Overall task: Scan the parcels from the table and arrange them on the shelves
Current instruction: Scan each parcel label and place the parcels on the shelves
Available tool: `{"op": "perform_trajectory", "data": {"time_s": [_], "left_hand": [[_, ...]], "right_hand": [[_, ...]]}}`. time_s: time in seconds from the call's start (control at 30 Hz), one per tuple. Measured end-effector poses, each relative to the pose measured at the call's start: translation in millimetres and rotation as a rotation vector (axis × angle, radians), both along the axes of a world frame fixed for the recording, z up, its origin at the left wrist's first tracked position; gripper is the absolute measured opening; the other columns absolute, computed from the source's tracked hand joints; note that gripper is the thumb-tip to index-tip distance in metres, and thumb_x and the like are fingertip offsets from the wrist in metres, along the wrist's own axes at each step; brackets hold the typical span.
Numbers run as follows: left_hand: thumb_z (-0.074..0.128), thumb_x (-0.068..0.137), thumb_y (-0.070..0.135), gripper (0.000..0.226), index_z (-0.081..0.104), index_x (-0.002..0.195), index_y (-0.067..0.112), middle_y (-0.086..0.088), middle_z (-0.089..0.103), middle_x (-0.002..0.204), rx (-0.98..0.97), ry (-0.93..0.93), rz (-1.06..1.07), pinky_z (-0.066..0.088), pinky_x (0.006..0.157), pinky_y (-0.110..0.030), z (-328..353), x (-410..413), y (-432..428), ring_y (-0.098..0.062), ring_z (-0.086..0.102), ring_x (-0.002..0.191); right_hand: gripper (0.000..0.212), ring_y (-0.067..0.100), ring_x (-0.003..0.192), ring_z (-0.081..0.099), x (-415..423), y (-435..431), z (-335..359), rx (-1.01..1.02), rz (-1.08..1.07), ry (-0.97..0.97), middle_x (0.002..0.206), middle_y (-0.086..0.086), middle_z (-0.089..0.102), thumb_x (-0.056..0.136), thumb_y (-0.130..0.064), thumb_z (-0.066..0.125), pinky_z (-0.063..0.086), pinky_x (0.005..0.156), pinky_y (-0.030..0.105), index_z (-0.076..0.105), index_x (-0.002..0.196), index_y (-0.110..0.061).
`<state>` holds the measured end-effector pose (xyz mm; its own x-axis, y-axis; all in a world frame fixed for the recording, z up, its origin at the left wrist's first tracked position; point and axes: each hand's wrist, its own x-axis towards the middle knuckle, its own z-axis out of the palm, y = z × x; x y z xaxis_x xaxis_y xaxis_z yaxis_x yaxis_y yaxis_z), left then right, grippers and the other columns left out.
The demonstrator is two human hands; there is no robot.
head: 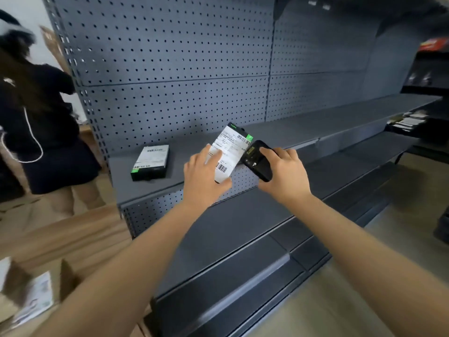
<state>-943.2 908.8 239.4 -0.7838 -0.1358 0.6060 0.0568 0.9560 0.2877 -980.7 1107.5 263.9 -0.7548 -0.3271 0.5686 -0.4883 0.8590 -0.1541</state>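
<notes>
So the left grip has the parcel pinched at its near end, fingers on the label, thumb under, tilted above the shelf. Meanwhile the right grip is wrapped round the scanner, just beside the parcel's right edge. Both arms stretched forward. A second parcel lies flat further left.

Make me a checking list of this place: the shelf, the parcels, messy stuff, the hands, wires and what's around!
Surface: grey shelf, one parcel lying on it.
Job's things: shelved parcel flat, label up; held parcel tilted, label facing the camera; black scanner beside it.
Clutter: small stacked items far right, too blurred to name.
Grips: left hand holds the held parcel; right hand grips the scanner.
Cables: white cord on another person's dark clothes.
Surroundings: pegboard back; another person at left; cardboard boxes lower left, blurred.
</notes>
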Motion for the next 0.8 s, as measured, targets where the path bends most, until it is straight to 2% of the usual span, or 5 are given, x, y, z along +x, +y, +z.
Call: {"op": "perform_trajectory", "data": {"time_s": [0.33,0.57,0.67,0.8], "left_hand": [[0.068,0.080,0.046,0.074,0.041,0.144,0.022,-0.008,0.026,0.156,0.168,-0.082,0.236,0.021,0.111,-0.041,17.3,-79.9,-58.2,-0.031,0.027,0.136],[0.062,0.081,0.053,0.064,0.053,0.135,0.018,-0.005,0.044,0.145,0.206,-0.201,0.368,0.031,0.106,-0.038,11.5,-106.5,-68.2,-0.028,0.039,0.130],[0.061,0.081,0.053,0.060,0.057,0.130,0.018,-0.001,0.049,0.141,0.202,-0.187,0.411,0.033,0.103,-0.038,10.4,-108.9,-65.0,-0.025,0.042,0.128],[0.062,0.083,0.050,0.058,0.058,0.132,0.019,0.000,0.048,0.143,0.205,-0.106,0.464,0.029,0.107,-0.038,14.4,-100.9,-54.8,-0.022,0.040,0.132]], "right_hand": [[0.083,0.029,0.114,0.041,-123.2,-79.4,25.9,0.092,0.204,-0.031,0.126,0.007,0.057,0.070,-0.028,0.077,0.042,0.091,0.038,0.041,0.144,-0.020],[0.083,0.030,0.120,0.041,-166.4,-100.6,22.4,0.105,0.290,-0.107,0.128,0.008,0.056,0.070,-0.030,0.079,0.043,0.093,0.039,0.041,0.144,-0.023],[0.083,0.031,0.117,0.043,-176.2,-101.5,23.4,0.066,0.346,-0.114,0.124,0.009,0.059,0.069,-0.029,0.080,0.045,0.091,0.040,0.043,0.143,-0.022],[0.082,0.032,0.115,0.042,-179.7,-101.4,28.7,-0.037,0.455,-0.128,0.124,0.011,0.059,0.067,-0.026,0.080,0.047,0.087,0.041,0.045,0.141,-0.020]]}}
